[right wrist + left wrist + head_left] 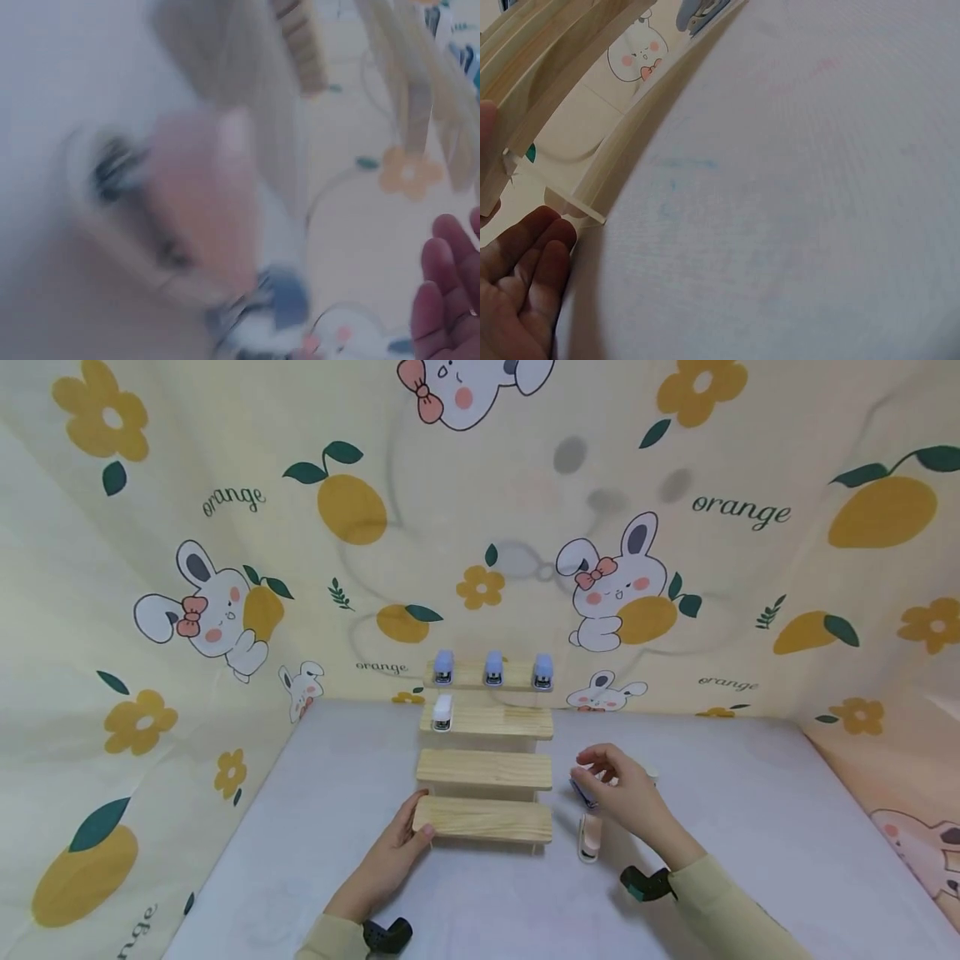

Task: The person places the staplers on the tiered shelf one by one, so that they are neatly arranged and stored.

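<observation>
A light wooden stepped shelf (pixel 483 820) stands mid-table, and my left hand (pixel 390 860) holds the left end of its lowest step, thumb at the front corner. In the left wrist view the other fingers (pixel 544 274) curl beneath that step. Just right of the shelf, my right hand (pixel 622 789) hovers with loosely bent fingers and nothing held. Partly hidden under it is a blue stapler (pixel 583 793). A pink stapler (pixel 590 837) lies nearer the front, large and blurred in the right wrist view. Behind the right hand shows a bit of a whitish item (pixel 651 772).
Three lilac-blue staplers, including the middle one (pixel 493 668), stand spaced along the top step. One white stapler (pixel 442 712) stands at the left of the second step. A printed cloth (pixel 525 485) with rabbits and oranges hangs behind the white table (pixel 315 793).
</observation>
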`<state>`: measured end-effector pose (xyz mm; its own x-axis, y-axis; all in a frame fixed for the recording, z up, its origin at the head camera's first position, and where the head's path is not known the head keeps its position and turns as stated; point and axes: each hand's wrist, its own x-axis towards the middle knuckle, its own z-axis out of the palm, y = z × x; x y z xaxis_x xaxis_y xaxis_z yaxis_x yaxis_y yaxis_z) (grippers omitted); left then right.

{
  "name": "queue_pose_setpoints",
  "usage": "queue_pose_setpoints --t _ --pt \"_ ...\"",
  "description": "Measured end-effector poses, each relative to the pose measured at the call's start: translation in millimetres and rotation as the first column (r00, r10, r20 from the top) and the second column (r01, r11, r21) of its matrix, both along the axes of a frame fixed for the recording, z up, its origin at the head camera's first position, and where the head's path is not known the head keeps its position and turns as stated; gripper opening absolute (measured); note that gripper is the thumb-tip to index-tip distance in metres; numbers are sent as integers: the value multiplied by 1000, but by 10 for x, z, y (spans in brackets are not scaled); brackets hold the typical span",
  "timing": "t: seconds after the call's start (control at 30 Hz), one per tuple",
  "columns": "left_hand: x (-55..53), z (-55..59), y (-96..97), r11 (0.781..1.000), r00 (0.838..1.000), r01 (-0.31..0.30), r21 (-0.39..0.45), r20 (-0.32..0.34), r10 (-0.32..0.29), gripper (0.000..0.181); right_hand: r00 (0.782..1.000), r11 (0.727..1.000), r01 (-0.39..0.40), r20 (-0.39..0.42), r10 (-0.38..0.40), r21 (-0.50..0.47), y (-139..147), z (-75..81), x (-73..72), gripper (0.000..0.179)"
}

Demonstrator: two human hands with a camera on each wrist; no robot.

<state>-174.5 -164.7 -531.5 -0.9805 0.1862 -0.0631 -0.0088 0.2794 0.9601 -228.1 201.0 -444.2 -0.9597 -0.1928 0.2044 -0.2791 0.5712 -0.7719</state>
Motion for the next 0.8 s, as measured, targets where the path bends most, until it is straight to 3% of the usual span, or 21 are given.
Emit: queue_pose_setpoints --t 0.3,0.57,0.7,0.8 --pt "12 57 9 1000 1000 11 18 5 -11 68 987 999 1 161 -9 49 305 -297 237 54" --pt "27 108 25 1000 1000 10 9 24 -10 65 921 998 28 388 -46 51 311 -477 294 65" --pt "26 104 24 1000 1000 5 4 17 -5 65 894 998 25 446 -44 49 314 -574 309 70" --pt "30 90 12 1000 1000 9 5 11 -9 65 886 999 8 463 -30 49 310 -619 320 76"
